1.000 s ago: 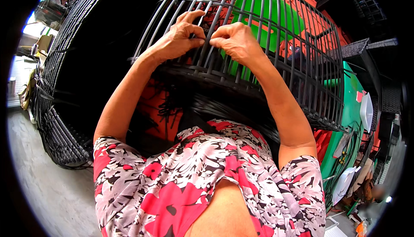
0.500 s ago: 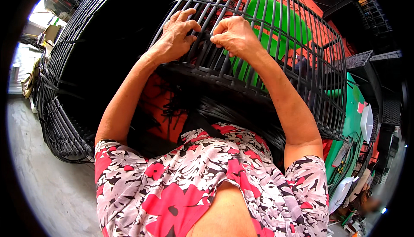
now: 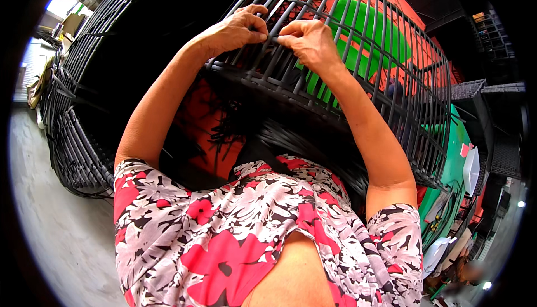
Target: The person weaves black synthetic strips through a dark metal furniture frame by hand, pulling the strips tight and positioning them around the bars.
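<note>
In front of me stands a black woven wicker frame (image 3: 386,100) with long, evenly spaced round bars. My left hand (image 3: 240,28) is at its upper left part, thumb and fingers bent together in a pinch. Close beside it, my right hand (image 3: 314,44) pinches too, its fingertips almost meeting the left ones. Between them runs a dark wicker strand (image 3: 272,39) that crosses the bars, though its ends are hidden by my fingers and the dark bars. Both hands touch the frame from above.
On the left curves another black wicker piece (image 3: 78,150) with loose strands. A bundle of black strands (image 3: 302,139) lies below my hands. Through the bars show a green plastic chair (image 3: 369,33) and a red-orange surface (image 3: 411,13). A green board (image 3: 458,133) stands at right.
Both hands have come closer together, the left moving right and its fingers closing into a pinch. The view has shifted slightly against the frame.
</note>
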`<state>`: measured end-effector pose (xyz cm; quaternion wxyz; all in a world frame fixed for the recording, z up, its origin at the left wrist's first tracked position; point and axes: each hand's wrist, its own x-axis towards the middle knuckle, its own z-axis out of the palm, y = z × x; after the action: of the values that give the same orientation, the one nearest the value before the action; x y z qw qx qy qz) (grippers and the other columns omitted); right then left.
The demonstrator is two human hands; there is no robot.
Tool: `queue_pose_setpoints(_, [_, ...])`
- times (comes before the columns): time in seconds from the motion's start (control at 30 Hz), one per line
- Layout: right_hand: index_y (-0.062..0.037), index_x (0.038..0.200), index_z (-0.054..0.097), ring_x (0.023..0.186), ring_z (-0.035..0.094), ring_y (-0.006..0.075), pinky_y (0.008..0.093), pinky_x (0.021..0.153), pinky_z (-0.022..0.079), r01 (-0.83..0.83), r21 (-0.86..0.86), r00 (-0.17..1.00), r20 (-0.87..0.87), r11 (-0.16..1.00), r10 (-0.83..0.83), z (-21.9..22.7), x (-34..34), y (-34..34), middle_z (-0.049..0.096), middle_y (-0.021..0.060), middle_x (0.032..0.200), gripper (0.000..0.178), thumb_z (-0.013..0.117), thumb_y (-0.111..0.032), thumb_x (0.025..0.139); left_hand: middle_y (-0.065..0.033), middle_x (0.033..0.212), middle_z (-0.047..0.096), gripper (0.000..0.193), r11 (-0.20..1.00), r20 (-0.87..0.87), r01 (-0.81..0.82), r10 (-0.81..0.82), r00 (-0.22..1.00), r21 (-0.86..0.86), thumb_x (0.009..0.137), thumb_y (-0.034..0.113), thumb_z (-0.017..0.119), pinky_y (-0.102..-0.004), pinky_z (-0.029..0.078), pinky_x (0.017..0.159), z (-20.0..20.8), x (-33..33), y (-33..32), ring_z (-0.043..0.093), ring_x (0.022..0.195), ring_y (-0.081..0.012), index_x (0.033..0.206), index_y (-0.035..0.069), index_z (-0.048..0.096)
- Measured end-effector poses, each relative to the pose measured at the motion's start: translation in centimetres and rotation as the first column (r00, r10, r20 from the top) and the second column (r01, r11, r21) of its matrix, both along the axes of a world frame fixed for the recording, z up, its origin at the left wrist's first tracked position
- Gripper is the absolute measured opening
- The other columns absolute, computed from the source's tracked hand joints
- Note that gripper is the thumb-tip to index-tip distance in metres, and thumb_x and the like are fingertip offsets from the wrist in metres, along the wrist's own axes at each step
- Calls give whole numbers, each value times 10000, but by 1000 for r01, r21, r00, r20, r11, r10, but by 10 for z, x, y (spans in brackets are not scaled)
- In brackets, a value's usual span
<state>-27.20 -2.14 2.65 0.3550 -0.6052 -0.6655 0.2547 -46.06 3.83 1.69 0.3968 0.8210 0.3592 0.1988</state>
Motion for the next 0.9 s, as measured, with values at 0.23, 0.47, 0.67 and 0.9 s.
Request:
queue_pose_setpoints(0.23, [-20,939,687,602,592,80,223,540,487,-183,-59,918,-367,981,149,19,-6,-2,655,50,760,210,658,-196,828,-66,1283,462,95,994,145,-57,44,989,91,800,130,645,-305,371,906,45,-10,-5,480,1088,-167,756,48,627])
queue_pose_setpoints(0.47, [-12,825,689,544,560,57,202,446,476,-201,-131,887,-444,971,124,17,-18,7,627,18,664,167,660,-175,816,-77,1262,494,107,978,170,-122,92,981,172,848,146,612,-311,373,950,25,-21,-6,480,1122,-201,897,56,645])
queue_pose_setpoints(0.67, [-3,779,687,460,533,74,218,373,445,-123,-316,991,-89,941,100,28,-24,16,606,24,601,146,670,-146,752,-138,1460,277,317,929,-317,-53,179,931,367,769,42,600,-439,251,1084,-17,-32,-1,226,1350,-329,1070,125,648])
queue_pose_setpoints(0.9, [-13,764,689,459,589,137,268,461,509,-175,-341,981,19,924,192,14,-49,34,628,66,592,153,691,-156,710,-85,1507,190,312,995,-80,-31,39,996,98,740,84,651,-430,167,1120,-25,-40,13,161,1381,-294,1047,143,671])
